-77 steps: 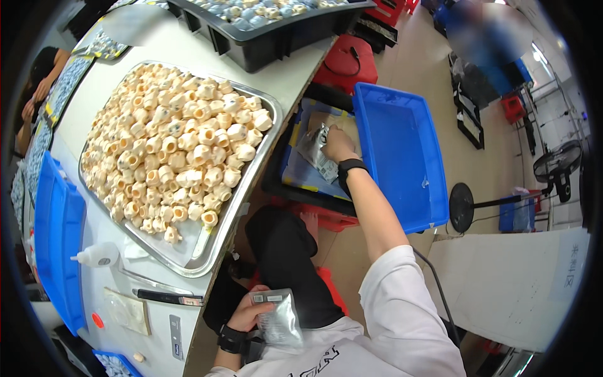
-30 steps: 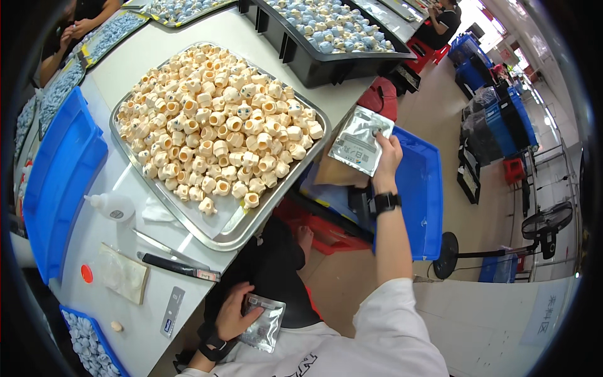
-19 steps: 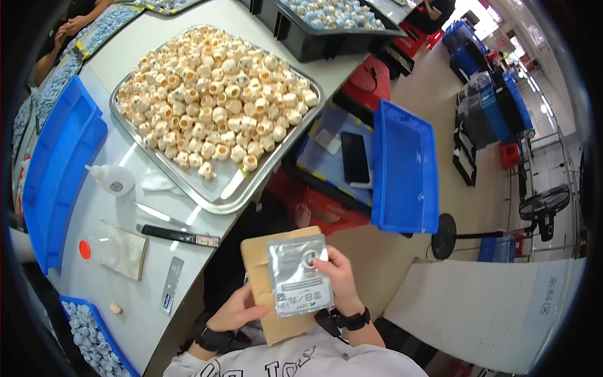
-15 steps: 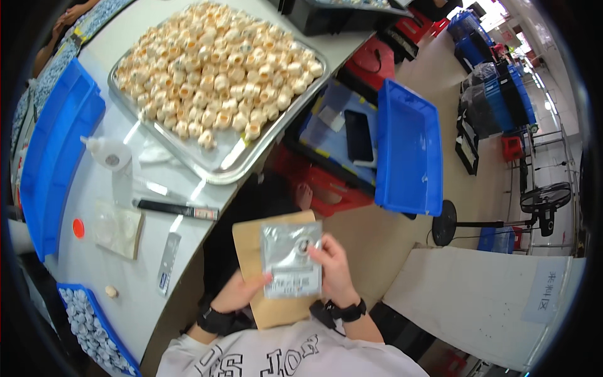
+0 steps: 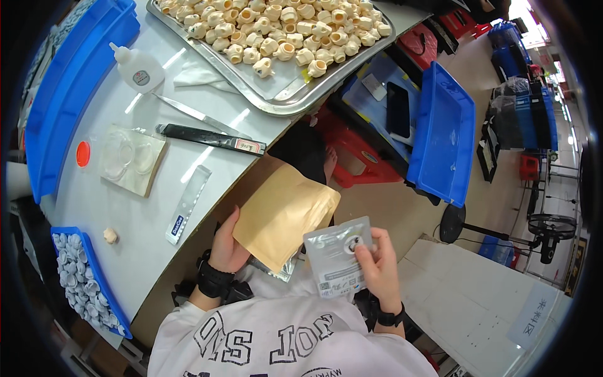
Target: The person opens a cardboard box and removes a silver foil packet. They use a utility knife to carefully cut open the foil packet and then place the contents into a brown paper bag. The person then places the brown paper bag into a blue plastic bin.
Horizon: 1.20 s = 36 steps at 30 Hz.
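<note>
Down at the lower middle of the head view, the right hand [image 5: 377, 267] pinches a small silver foil pouch [image 5: 336, 264] by its right edge, thumb over the front and fingers closed behind it. Just beside it, the left hand [image 5: 226, 245] grips the lower left corner of a tan padded paper envelope [image 5: 286, 217], fingers clamped on it; a second silvery pouch seems to peek from under the envelope, though the edge is too small to be sure. Pouch and envelope sit close, overlapping at the pouch's upper left corner, both held above the lap and off the white worktop [image 5: 144, 220].

On the worktop lie a black-handled knife [image 5: 210, 138], a clear ruler strip [image 5: 187, 204], a white glue bottle [image 5: 138, 66] and a metal tray of cream ceramic pieces [image 5: 282, 34].

To handle the pouch well, I would judge a light pinch at the margin best, keeping the envelope mouth held steady and facing the pouch.
</note>
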Available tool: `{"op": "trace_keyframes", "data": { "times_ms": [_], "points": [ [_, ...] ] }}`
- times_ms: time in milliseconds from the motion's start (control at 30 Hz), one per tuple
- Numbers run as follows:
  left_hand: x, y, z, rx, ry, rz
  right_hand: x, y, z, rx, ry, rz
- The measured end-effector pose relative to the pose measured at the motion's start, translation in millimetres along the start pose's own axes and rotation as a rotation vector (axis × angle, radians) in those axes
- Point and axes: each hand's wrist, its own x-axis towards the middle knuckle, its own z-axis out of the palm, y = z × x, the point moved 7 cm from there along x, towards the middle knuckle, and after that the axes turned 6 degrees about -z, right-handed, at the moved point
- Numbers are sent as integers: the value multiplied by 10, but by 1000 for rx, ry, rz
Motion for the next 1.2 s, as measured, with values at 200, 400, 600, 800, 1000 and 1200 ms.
{"op": "trace_keyframes", "data": {
  "times_ms": [200, 400, 600, 800, 1000, 1200],
  "points": [
    [24, 13, -37, -56, -6, -3, -17, 23, 27, -12, 77, -63],
    [62, -7, -68, -68, 14, -37, 44, -20, 81, 66, 46, -42],
    [80, -15, -68, 33, 95, -24, 60, -6, 151, 138, 23, -6],
    [79, -2, -84, 180, 140, 39, 119, 10, 246, -3, -130, 9],
    [25, 33, -64, 290, 177, 67, 256, -44, 215, -307, -44, -141],
    [13, 82, -192, 312, 167, 48, 323, 4, 73, -387, 15, -65]
  ]
}}
